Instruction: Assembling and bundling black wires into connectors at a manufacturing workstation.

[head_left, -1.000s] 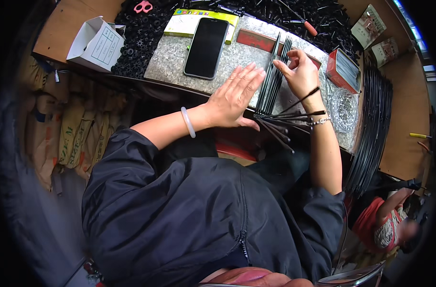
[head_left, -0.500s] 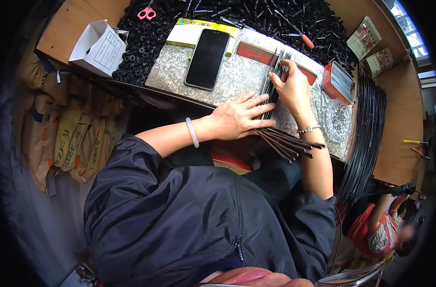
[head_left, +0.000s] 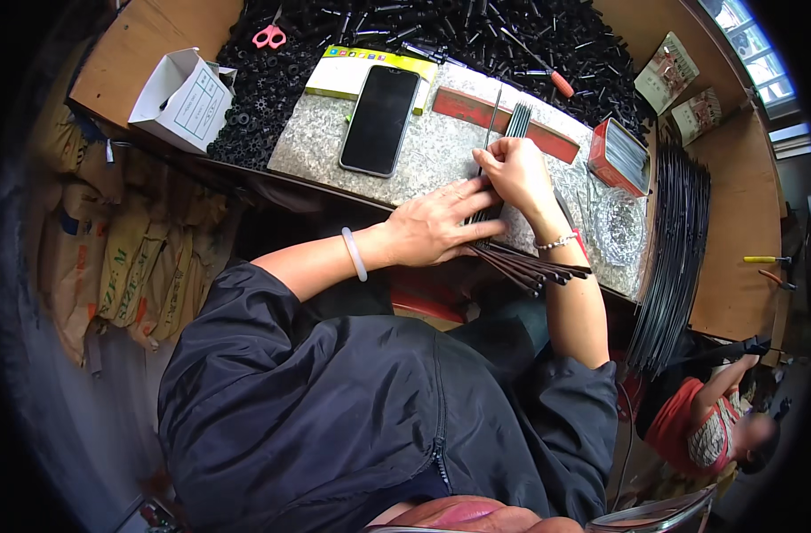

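Note:
My left hand [head_left: 443, 222] lies with its fingers stretched flat across a bundle of thin black rods [head_left: 521, 266] on a speckled stone slab [head_left: 316, 151]. The rods' near ends fan out past the slab's front edge. Close by, my right hand [head_left: 517, 178] pinches with thumb and forefinger at a single thin rod [head_left: 495, 111], which stands a little apart to the left of the bundle. Its lower part is hidden by my hands. Behind the hands, a long red bar [head_left: 463, 107] lies across the slab, and the rods' far ends reach over it.
A phone [head_left: 381, 120] leans on a yellow-green box [head_left: 334, 75]. Black parts [head_left: 583, 53] heap behind, with pink scissors [head_left: 269, 36] and a red-handled screwdriver [head_left: 561, 84]. To the right are a red tin [head_left: 614, 166], a clear dish [head_left: 620, 226], many rods [head_left: 676, 258] and another person [head_left: 690, 422].
My right hand has drawn toward me and slightly left, and the single rod now stands more apart from the bundle. My left hand stays flat on the rods. The whole view has shifted slightly.

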Demonstrator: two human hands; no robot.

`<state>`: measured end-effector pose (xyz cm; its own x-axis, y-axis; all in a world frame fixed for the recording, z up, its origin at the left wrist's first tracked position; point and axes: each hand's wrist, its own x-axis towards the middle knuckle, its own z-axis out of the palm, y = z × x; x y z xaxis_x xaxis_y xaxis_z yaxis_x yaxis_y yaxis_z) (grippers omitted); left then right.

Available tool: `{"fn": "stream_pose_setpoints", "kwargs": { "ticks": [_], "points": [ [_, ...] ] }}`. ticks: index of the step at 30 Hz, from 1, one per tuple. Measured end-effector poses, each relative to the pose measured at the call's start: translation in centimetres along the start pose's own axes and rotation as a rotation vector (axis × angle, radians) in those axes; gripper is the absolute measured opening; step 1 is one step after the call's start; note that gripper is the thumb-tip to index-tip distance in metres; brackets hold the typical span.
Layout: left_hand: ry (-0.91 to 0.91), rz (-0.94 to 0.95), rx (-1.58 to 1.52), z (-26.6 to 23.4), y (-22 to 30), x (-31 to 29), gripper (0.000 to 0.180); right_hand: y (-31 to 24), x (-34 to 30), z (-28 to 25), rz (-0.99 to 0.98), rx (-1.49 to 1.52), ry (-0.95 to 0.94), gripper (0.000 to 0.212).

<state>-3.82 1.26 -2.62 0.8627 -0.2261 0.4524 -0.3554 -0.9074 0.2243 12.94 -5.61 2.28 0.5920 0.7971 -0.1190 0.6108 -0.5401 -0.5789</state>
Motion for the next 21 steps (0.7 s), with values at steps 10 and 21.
{"fn": "stream_pose_setpoints", "kwargs": {
  "ticks": [10,21],
  "points": [
    [-0.004,-0.206,-0.014,-1.2,0.7,0.9,0.078,-0.4,-2.6,-2.9,-0.051,1.079,-0.020,0.026],
    [-0.081,-0.181,-0.008,-0.8,0.7,0.9,0.062,-0.4,-3.6,-3.6,-0.276,1.051,0.041,0.019]
  ]
}}
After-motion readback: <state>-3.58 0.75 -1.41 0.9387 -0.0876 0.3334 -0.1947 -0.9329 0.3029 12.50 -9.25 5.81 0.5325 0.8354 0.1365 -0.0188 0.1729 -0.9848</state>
